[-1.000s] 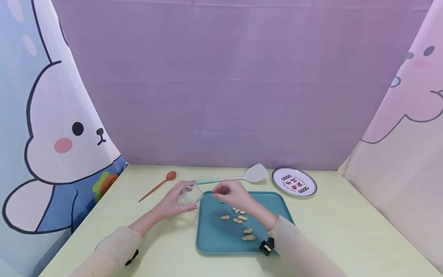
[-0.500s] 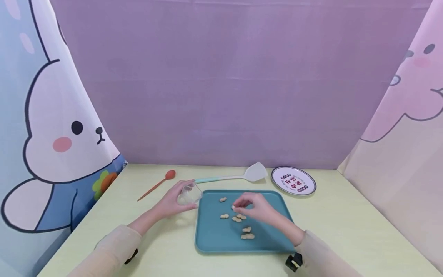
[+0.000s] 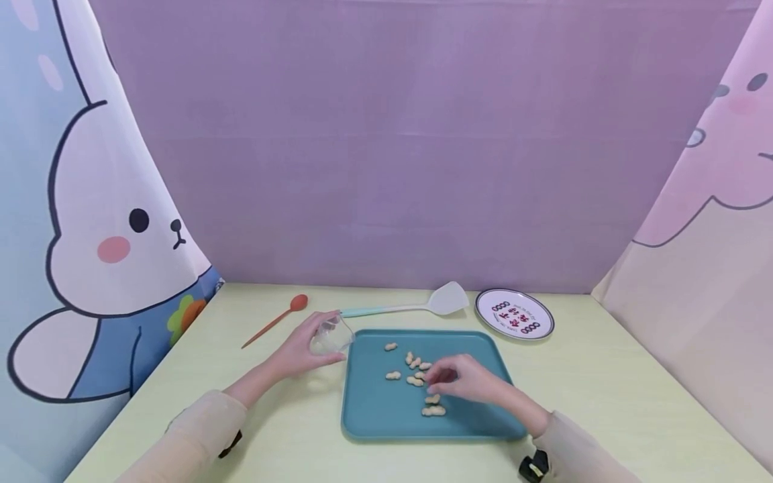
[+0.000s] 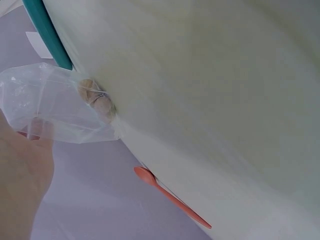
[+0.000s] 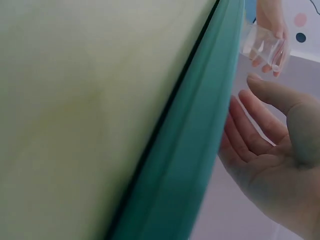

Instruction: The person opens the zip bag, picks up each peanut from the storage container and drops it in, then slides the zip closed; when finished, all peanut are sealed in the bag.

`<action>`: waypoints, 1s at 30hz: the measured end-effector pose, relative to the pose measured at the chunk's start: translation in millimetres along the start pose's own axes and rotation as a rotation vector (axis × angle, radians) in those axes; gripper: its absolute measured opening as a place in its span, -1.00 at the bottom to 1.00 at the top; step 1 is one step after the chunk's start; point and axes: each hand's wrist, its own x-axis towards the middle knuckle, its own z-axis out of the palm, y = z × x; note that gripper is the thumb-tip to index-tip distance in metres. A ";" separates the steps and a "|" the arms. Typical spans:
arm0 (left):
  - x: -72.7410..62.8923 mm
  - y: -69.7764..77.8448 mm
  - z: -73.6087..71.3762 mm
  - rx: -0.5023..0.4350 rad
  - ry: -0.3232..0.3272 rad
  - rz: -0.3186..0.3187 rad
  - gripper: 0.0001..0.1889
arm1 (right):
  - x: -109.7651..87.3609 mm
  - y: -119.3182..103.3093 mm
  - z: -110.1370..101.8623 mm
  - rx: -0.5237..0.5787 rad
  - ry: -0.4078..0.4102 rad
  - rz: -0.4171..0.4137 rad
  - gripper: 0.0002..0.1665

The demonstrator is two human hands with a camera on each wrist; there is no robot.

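My left hand [image 3: 302, 350] grips a clear glass cup [image 3: 332, 335], tilted, just off the tray's left edge. In the left wrist view a peanut [image 4: 96, 100] shows inside the cup. A teal tray [image 3: 374, 416] bears several scattered peanuts [image 3: 433, 410] in their shells. Over the tray's right half hovers my right hand [image 3: 468, 379], its fingertips close beside the peanuts in the middle. The right wrist view shows that hand's thumb [image 5: 272, 92] apart from its bent fingers, with nothing visible between them.
Behind the tray lies a spatula [image 3: 447, 300] with a white blade and mint handle. A round printed plate [image 3: 513, 314] is at the back right. An orange-red spoon [image 3: 278, 320] lies left of the cup. A purple curtain [image 3: 386, 147] stands behind the table.
My right hand has moved away from the cup, rightward and nearer to me, down over the tray's peanuts. The left hand and cup have stayed almost still.
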 end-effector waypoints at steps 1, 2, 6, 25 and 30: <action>0.4 -0.1 0.0 0.000 0.000 0.001 -0.17 | -0.7 0.9 -0.4 0.003 -0.009 0.013 -0.78; 0.6 -0.1 -0.2 0.000 0.001 0.002 -0.17 | -1.2 1.5 -0.9 0.004 -0.015 0.023 -0.78; 1.1 -0.1 -0.2 0.002 0.004 0.003 -0.17 | -2.6 2.9 -1.8 0.000 -0.034 0.048 -0.77; -1.4 -0.3 1.5 -0.002 0.002 0.000 -0.16 | -5.3 8.0 -2.8 -0.058 -0.068 0.025 -0.85; -1.2 -0.2 1.5 -0.004 -0.003 -0.001 -0.16 | -5.2 6.4 -5.3 -0.046 -0.056 0.042 -0.87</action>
